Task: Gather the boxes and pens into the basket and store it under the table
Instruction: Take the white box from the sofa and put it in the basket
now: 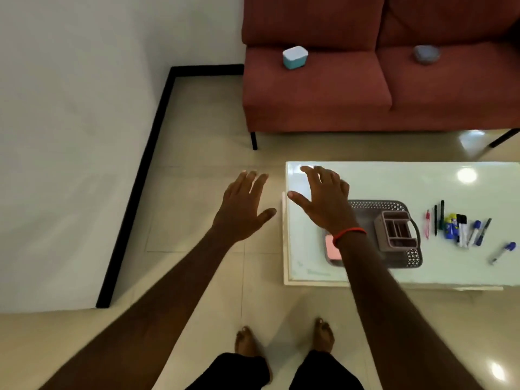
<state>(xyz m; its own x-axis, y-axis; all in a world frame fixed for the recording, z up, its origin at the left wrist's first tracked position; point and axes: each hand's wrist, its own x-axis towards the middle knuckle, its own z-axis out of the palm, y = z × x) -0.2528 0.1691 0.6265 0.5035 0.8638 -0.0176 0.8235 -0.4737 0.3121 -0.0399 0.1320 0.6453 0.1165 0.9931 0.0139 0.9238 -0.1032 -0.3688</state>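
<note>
A grey perforated basket (413,257) lies on the white table (439,181). Inside it stand a mauve divided box (395,229) and a pink box (332,247), the pink one partly hidden by my right wrist. Several pens and markers (458,226) lie in a row on the table right of the basket, and one blue marker (503,251) lies apart further right. My right hand (323,201) hovers with spread fingers over the table's left end, above the basket's left part. My left hand (242,209) is spread over the floor left of the table. Both hold nothing.
A red sofa (337,108) stands beyond the table, with a teal box with a white lid (295,57) and a grey-blue object (426,54) on its seat. Tiled floor (197,136) lies between table, sofa and the white wall (70,136) at left. My bare feet (284,339) stand near the table's front corner.
</note>
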